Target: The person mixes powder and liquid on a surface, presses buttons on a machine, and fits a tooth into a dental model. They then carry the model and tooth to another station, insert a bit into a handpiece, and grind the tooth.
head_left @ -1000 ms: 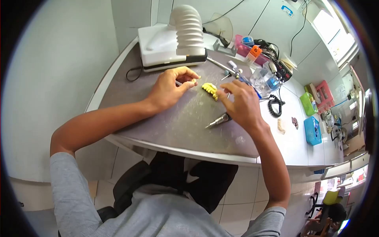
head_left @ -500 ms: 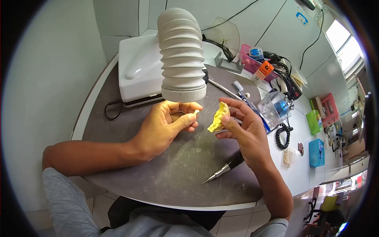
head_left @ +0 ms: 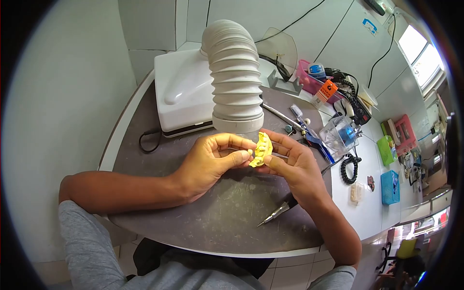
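Left hand (head_left: 210, 162): thumb and fingertips pinched together on the piece; forearm low along the tabletop.
Piece (head_left: 250, 152): small and pale, at the left hand's fingertips, mostly covered by them; it is right beside the model's near-left side, but whether the two touch cannot be told.
Right hand (head_left: 300, 166): clamped on the model, thumb on the near end, fingers behind and at the far end.
Model (head_left: 262, 147): yellow, a curved row of tooth shapes; held up between the two hands, at the right hand's fingertips and just right of the left hand's, its toothed face turned toward the left hand.
Hose (head_left: 237, 79): white and ribbed, arching down so that its mouth hangs just beyond the gap between the hands.
Machine (head_left: 181, 96): white, beyond the left hand.
Black loop (head_left: 140, 142): left of the left hand, near the machine.
Handpiece (head_left: 274, 213): on the tabletop (head_left: 217, 217), nearer the body than the right hand, metal tip pointing away from that wrist; its rear is hidden under the wrist.
Brush (head_left: 296, 111): beyond the right hand.
Clear tub (head_left: 333, 133): beyond the right hand and to its right, something blue inside.
Coiled cord (head_left: 343, 169): right of the right hand.
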Motion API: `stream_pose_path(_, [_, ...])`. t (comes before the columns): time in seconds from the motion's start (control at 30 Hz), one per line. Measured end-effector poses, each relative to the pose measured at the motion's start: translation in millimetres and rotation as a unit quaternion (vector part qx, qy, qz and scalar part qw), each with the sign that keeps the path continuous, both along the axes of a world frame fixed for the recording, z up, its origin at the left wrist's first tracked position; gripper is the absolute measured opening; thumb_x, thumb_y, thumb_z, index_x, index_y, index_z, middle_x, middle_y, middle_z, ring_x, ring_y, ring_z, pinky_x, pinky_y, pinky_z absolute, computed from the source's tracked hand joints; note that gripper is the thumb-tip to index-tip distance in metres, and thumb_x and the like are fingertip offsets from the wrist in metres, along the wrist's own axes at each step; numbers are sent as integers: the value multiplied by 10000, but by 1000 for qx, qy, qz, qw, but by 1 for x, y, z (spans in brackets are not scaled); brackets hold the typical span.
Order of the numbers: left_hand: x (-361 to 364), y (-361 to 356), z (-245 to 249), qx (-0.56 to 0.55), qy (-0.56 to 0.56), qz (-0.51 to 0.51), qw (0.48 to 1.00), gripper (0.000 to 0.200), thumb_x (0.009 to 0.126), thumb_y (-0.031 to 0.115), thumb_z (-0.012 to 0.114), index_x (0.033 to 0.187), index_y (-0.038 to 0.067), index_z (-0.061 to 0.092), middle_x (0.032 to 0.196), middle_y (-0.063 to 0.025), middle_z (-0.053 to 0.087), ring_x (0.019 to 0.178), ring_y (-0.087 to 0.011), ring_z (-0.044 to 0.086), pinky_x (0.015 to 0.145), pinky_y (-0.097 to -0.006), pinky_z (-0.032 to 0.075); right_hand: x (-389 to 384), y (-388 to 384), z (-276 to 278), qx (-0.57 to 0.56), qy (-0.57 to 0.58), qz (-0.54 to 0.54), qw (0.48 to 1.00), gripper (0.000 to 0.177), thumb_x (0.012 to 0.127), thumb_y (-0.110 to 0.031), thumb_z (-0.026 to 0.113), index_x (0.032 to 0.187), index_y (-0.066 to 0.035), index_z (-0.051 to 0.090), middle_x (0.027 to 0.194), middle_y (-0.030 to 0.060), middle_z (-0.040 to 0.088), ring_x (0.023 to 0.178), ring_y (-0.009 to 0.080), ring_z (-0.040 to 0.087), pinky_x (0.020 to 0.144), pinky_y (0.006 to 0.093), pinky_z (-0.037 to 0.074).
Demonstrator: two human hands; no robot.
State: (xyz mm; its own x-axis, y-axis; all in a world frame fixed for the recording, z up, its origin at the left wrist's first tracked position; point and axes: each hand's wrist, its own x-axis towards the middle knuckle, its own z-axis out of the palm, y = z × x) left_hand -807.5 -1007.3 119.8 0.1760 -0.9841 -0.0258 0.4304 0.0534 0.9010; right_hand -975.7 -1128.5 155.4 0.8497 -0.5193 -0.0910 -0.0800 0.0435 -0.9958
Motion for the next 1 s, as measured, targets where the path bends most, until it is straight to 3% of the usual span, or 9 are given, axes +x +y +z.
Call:
stream_pose_path(0.23, [0,1,-3,-27,-23,17,999,207,935,47,657,1115,-38,599,1071,-99,665,981,-128,657,895,-254,539,-2,11,0,-15,-32,-13,999,552,934,-38,652,1431,15,415,1204,163,604,1031,180,663,855,265,572])
stream_pose_path(0.43, [-2,1,1,-28,-60,18,998,152,942,53,651,1070,-21,619,1044,-65,653,946,-93,638,865,-240,527,-4,12,-4,-77,-27,-33,996,563,909,-22,683,1411,10,431,1198,150,588,984,162,668,832,244,565])
stream_pose_path(1.0, [2,4,7,4,-72,-19,997,138,920,50,684,1021,-3,607,986,-63,666,921,-93,644,857,-237,534,-7,16,-3,-94,-32,-38,994,531,897,-15,694,1381,11,477,1166,121,556,962,152,672,813,229,564])
